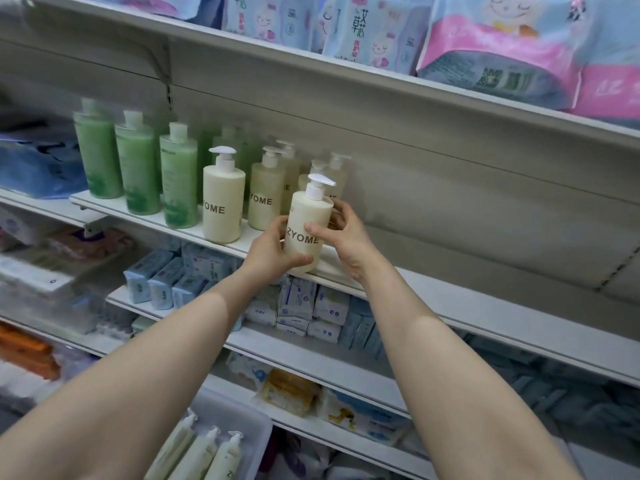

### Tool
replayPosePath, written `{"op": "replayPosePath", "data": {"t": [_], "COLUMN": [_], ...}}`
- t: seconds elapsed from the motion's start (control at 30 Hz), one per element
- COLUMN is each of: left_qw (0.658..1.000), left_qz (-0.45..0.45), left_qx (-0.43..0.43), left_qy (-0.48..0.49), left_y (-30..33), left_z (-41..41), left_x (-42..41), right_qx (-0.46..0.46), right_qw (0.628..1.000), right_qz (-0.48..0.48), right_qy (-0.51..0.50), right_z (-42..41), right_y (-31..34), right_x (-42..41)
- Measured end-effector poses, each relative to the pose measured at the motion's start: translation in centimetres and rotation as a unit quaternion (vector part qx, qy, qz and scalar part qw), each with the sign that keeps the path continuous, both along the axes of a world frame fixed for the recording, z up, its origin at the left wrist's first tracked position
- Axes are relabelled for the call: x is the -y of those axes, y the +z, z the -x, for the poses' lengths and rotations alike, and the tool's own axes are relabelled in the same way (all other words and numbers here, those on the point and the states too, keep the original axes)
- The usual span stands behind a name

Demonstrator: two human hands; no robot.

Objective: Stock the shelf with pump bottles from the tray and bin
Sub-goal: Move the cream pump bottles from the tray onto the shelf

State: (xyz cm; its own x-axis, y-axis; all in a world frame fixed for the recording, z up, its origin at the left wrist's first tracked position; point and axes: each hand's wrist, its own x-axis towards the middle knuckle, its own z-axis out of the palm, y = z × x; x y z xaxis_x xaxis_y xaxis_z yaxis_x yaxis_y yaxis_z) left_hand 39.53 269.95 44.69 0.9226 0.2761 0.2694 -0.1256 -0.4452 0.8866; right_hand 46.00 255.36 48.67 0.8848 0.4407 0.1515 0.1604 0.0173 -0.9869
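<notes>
I hold a cream pump bottle marked ZYOME at the front edge of the white shelf, upright and tilted slightly. My left hand grips its lower left side, thumb under the label. My right hand grips its right side, thumb across the front. Several matching pump bottles stand on the shelf to the left and behind. At the bottom, a white bin holds three more pump bottles lying down.
Tall green bottles line the shelf's left part. To the right of the held bottle the shelf is bare. Pink and blue packs fill the shelf above. Small blue and white packs fill the shelves below.
</notes>
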Motion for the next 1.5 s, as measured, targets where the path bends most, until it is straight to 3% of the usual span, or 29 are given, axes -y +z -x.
{"op": "replayPosePath", "data": {"t": [0.73, 1.0, 1.23, 1.37, 1.5], "left_qw": [0.997, 0.997, 0.994, 0.994, 0.996], "left_qz": [-0.032, -0.054, -0.034, -0.038, -0.003], "left_qx": [0.007, 0.017, 0.037, 0.026, -0.018], "left_qy": [0.066, 0.057, 0.101, 0.095, 0.091], "left_y": [-0.3, -1.1, -4.6, -7.9, -12.6], "left_z": [-0.3, 0.7, 4.6, 7.5, 10.2], "left_x": [-2.6, -3.3, -5.1, -6.1, -6.6], "right_qx": [-0.023, -0.026, 0.007, 0.031, -0.009], "right_qw": [1.000, 0.998, 0.986, 0.988, 0.989], "right_qz": [-0.001, 0.010, 0.057, 0.086, 0.127], "right_qy": [0.003, -0.054, -0.157, -0.125, -0.077], "right_z": [-0.4, 0.7, 5.3, 8.9, 11.5], "right_y": [-1.6, -2.3, -4.4, -7.4, -13.8], "right_x": [-3.9, -4.5, -5.1, -6.3, -7.9]}}
